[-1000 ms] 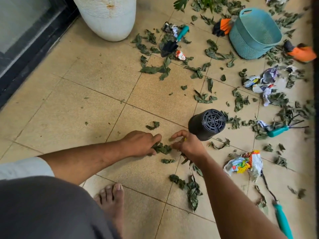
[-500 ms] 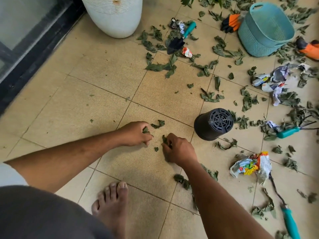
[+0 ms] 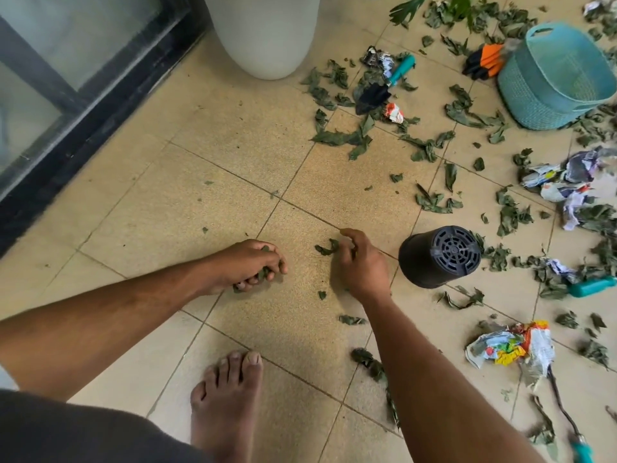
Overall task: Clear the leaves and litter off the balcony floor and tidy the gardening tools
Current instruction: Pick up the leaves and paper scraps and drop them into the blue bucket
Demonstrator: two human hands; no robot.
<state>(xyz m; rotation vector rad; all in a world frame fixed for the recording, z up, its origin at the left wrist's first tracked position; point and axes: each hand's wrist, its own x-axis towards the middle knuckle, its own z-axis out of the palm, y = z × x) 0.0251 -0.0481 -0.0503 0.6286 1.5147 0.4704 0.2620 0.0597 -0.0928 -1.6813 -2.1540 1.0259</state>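
Both hands are down at the tiled floor [image 3: 233, 168] here. The left hand [image 3: 245, 264] is curled shut around a small clump of leaves [image 3: 263, 274], green bits poking out between the fingers. The right hand [image 3: 359, 262] has its grip loosely apart, fingertips right at a curled leaf [image 3: 327, 247] lying on the tile, touching or nearly so, hard to say which. A black plastic pot [image 3: 437, 257] lies tipped on its side just beside the right hand. Most of the mess is over on the right: loose leaves everywhere, crumpled paper [image 3: 510, 345] near the right forearm, another wad [image 3: 567, 182] further back. A small trowel [image 3: 384, 86] with a teal handle lies among leaves near the big white planter [image 3: 263, 31], and a teal basket [image 3: 554, 78] sits at the far right with orange-and-black gloves [image 3: 484, 61] right next to it. A bare foot [image 3: 227, 406] is planted at the bottom.
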